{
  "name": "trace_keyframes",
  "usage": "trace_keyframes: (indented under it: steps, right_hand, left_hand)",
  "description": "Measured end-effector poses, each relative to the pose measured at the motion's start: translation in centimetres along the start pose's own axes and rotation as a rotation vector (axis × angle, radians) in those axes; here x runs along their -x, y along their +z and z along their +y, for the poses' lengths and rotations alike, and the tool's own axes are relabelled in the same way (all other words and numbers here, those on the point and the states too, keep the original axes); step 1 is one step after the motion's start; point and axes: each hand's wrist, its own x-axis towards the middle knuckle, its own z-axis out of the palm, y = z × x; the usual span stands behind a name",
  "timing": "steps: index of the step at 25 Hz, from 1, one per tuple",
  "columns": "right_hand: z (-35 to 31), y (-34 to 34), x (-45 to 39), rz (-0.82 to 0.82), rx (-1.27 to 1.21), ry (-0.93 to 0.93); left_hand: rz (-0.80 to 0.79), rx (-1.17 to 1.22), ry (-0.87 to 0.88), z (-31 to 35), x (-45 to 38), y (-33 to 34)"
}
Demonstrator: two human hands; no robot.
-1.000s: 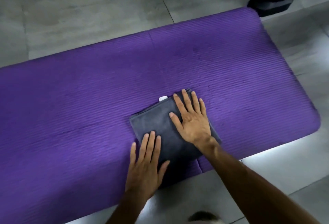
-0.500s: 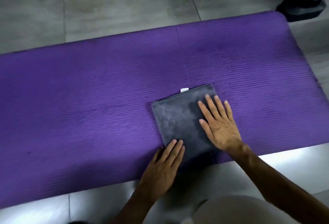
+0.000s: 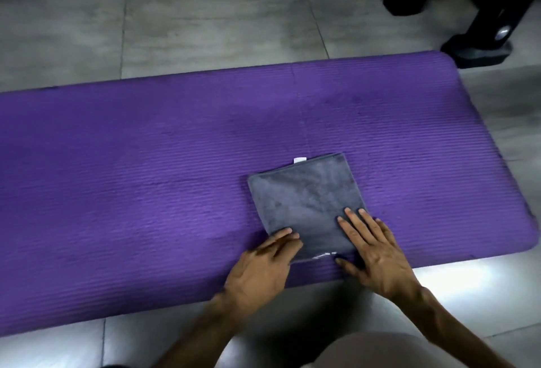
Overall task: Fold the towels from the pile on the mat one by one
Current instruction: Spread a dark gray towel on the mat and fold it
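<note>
A grey towel (image 3: pixel 307 200), folded into a small square with a white label at its far edge, lies on the purple mat (image 3: pixel 146 177) near the mat's front edge. My left hand (image 3: pixel 263 265) rests at the towel's near left corner, fingertips touching the cloth. Flat on the near right corner lies my right hand (image 3: pixel 374 253), fingers straight and the thumb at the towel's front edge. No other towels or pile are in view.
Grey tiled floor (image 3: pixel 205 16) surrounds the mat. A black stand base (image 3: pixel 480 51) and dark equipment sit at the far right, just beyond the mat's corner. My knee (image 3: pixel 380 350) shows at the bottom edge.
Both hands have slid back toward me over the towel, from its middle to its near corners. The towel now lies flat and squarer. The camera view has shifted left.
</note>
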Motion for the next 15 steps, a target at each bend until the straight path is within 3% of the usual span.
trace_keyframes:
  steps: [3,8,12,15]
  right_hand:
    - [-0.5,-2.0,-1.0,0.068,-0.186,0.064]
    - [-0.5,-11.9,-3.2,0.241,-0.780,0.202]
    - [-0.9,-17.2,-5.9,0.067,-1.267,0.151]
    - [-1.8,-13.5,-9.5,-0.125,-1.326,0.410]
  left_hand:
    - [0.029,0.193,-0.125,0.9,-0.7,-4.3]
    - [0.109,0.680,-0.236,0.5,-1.2,-12.3]
    - [0.220,1.019,-0.356,-0.3,-1.7,-14.8]
    - [0.311,0.989,-0.616,-3.2,-1.9,-11.5]
